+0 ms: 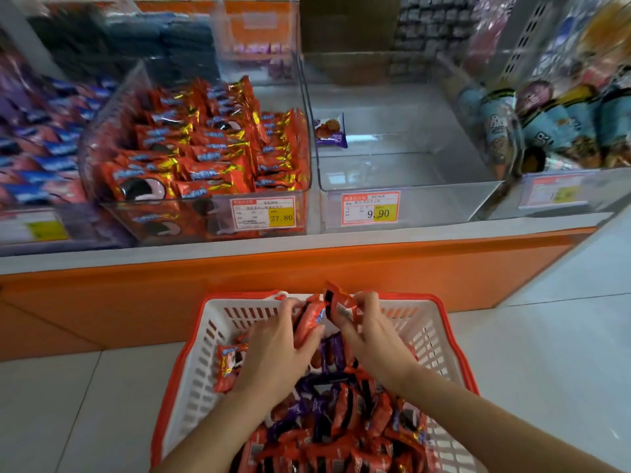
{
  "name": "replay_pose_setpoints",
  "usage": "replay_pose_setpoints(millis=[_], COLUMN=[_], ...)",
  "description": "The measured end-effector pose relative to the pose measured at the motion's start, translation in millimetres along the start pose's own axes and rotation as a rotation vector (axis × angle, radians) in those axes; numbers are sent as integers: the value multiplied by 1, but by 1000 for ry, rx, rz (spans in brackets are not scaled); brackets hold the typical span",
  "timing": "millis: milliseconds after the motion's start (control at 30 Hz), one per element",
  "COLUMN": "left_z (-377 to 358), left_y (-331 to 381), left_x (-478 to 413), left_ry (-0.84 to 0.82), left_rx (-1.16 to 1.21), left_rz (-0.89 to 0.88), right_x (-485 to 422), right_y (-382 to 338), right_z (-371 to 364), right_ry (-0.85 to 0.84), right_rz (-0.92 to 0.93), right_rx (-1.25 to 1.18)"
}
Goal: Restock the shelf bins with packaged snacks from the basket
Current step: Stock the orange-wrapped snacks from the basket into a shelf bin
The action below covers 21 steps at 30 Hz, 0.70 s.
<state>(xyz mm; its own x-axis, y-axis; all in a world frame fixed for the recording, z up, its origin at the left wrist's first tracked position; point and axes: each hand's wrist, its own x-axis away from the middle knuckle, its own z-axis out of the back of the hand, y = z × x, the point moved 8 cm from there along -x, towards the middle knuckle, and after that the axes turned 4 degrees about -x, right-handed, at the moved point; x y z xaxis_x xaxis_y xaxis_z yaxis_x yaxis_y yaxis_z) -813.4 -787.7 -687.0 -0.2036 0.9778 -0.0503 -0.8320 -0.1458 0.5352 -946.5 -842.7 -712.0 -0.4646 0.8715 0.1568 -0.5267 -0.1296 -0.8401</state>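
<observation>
A white basket with an orange rim stands on the floor below the shelf, filled with several red and purple snack packs. My left hand grips red packs over the basket's far end. My right hand holds another red pack just beside it. On the shelf, a clear bin is nearly full of red packs. The clear bin to its right holds a single purple pack.
Bins of blue-purple packs sit at the left and blue-green packs at the right. An orange shelf front runs across below the bins. White floor tiles surround the basket.
</observation>
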Motion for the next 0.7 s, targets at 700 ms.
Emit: replay_pose_setpoints(millis=[700], left_z=[137], left_y=[12], left_x=[38], left_ry=[174], left_rx=[547], left_rz=[122], right_x=[20], right_y=[-158], right_z=[25], right_ry=[-64], right_rz=[154], right_rx=[-288])
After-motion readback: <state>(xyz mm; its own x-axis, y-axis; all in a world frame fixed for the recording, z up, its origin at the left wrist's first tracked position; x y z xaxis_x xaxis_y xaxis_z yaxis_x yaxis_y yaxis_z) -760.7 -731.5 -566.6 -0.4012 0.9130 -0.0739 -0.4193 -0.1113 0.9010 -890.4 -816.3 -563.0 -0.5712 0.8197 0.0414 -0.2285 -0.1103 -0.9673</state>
